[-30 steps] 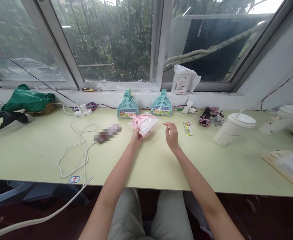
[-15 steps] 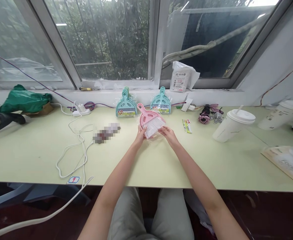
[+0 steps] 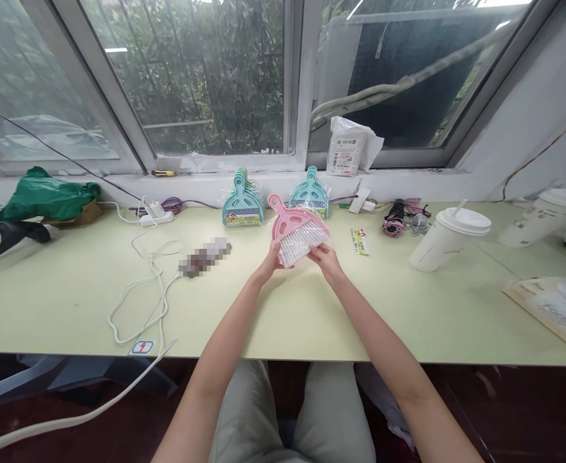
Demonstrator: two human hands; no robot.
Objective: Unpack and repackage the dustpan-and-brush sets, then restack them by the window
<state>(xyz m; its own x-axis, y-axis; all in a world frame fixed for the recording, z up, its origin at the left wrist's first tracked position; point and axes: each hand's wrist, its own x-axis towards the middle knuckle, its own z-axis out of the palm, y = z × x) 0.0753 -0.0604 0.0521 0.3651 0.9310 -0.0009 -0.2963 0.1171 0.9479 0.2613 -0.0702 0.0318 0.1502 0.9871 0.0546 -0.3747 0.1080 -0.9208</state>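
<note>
A pink dustpan and brush set in clear plastic is held up over the pale green table, handle pointing up and left, white bristles facing me. My left hand grips its lower left edge. At the lower right, the fingers of my right hand hold the bristle side and wrapping. Behind it, a stack of several teal dustpan sets stands on the left, and more teal sets stand on the right. To the right a small printed label card lies flat on the table.
White cups with lids and a tissue pack are at the right. A folded umbrella lies near the wall. White cables, a power strip and a green bag are at the left.
The pink set has moved slightly right and is turned a little, its wide side higher. Both hands remain on it, and my left hand has shifted slightly with it.
</note>
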